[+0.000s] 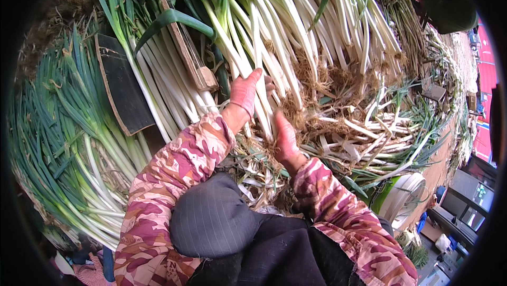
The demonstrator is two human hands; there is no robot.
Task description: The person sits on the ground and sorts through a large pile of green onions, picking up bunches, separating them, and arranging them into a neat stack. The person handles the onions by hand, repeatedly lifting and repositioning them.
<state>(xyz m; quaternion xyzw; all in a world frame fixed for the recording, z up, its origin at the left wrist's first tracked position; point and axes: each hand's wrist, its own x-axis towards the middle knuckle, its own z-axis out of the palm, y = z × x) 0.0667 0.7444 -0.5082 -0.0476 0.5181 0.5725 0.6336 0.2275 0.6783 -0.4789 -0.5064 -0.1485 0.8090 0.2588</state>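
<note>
My left hand (244, 91), in a pinkish-red glove, is closed round the white shafts of a few long green onions (259, 100) in front of my knees. Their green tops point away from me. At the root end of these stalks is my right hand (286, 137), also gloved, with its fingers against or just beside the roots; its grip is partly hidden. Beyond my hands lies a thick row of green onions (297, 40) with brown, shaggy roots towards me. Peeled scraps and roots (253, 179) litter the ground between my knees.
Left, more green onions (91, 147) lie in a big heap beside a dark board (122, 84) and a wooden bar (180, 40). Thin, discarded-looking stalks (368, 135) are piled at right, near a white bucket (404, 195). A vehicle or machine stands far right.
</note>
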